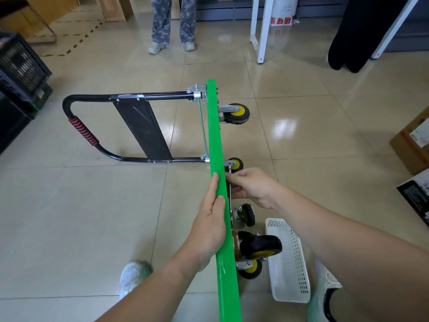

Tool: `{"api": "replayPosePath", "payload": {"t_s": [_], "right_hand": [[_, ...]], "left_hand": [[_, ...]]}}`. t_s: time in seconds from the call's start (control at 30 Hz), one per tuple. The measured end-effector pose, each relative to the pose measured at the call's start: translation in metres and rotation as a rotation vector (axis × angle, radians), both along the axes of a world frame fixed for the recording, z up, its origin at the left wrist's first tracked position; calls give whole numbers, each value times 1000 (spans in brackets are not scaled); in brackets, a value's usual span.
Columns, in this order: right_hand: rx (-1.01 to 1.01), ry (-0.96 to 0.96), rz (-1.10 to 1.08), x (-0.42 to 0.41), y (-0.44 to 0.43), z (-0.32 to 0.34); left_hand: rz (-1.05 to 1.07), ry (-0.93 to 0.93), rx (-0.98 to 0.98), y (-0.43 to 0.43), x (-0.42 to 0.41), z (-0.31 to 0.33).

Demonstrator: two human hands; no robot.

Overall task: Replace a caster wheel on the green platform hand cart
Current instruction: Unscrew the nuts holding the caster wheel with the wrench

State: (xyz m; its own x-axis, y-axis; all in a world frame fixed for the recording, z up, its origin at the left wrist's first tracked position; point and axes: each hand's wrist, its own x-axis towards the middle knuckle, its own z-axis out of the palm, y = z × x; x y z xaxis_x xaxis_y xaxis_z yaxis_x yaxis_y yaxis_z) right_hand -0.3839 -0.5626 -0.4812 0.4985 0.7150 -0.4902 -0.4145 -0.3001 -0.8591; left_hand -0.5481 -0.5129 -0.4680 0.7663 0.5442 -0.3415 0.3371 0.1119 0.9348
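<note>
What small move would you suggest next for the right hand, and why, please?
Probably twist the small part that the right hand pinches beside the caster bracket: the left hand braces the green platform, which stands on edge.

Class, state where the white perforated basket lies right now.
In the head view, the white basket lies on the floor at lower right, beside the near caster wheel of the upended green platform.

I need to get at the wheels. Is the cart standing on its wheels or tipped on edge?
Tipped on edge: the green deck stands vertical, its wheels point sideways, and the left hand rests against it.
</note>
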Motion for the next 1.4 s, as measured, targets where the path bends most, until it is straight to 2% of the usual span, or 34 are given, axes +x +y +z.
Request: {"api": "replayPosePath", "payload": {"t_s": [0.17, 0.43, 0.5, 0.6, 0.63, 0.77, 0.93, 1.1, 1.4], "right_hand": [[68, -47, -13, -6, -6, 14], [271, -291, -80, -42, -40, 56], [312, -452, -37, -57, -59, 60], [389, -895, 125, -79, -88, 49], [417, -919, 147, -87, -94, 43], [475, -905, -52, -93, -99, 33], [413, -483, -286, -66, -84, 64], [277, -260, -292, -26, -58, 68], [121, -147, -141, 6, -24, 37]], "left_hand": [[-6, 5, 15, 0, -1, 0], [-4, -19, 51, 0, -1, -1], [-9, -26, 47, 1, -2, 0], [1, -33, 24, 2, -2, -1], [5, -31, 16, 2, -2, -2], [-8, -36, 37, 1, -2, -2], [9, -21, 19, -1, 0, -5], [2, -12, 28, -4, 2, -2], [-5, 1, 20, -3, -1, 3]]}}
